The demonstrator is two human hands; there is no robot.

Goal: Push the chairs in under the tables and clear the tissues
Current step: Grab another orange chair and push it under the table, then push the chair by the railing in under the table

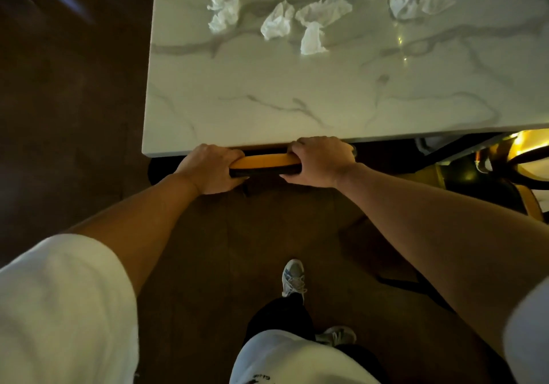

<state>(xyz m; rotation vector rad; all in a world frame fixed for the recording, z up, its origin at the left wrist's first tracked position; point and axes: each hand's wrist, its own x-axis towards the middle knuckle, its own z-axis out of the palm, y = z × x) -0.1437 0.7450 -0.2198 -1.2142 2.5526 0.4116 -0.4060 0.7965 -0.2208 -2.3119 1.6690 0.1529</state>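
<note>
Head view: left hand (pixel 211 167) and right hand (pixel 319 161), fingers curled, grip the chair back (pixel 263 162) at the table (pixel 297 110) edge. Risk: knuckles pinched against that edge. Tissues (pixel 309 18) lie uncollected on the far tabletop.

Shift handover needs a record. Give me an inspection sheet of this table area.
Surface: marble table, near half bare.
Job's things: chair back against the table edge, seat hidden beneath; crumpled tissues strewn on the far half.
Clutter: nothing seen besides the tissues.
Hands: left hand and right hand both grip the chair back, fingers curled over its top.
Cables: nothing seen.
Surroundings: dark floor; second chair at right.
</note>
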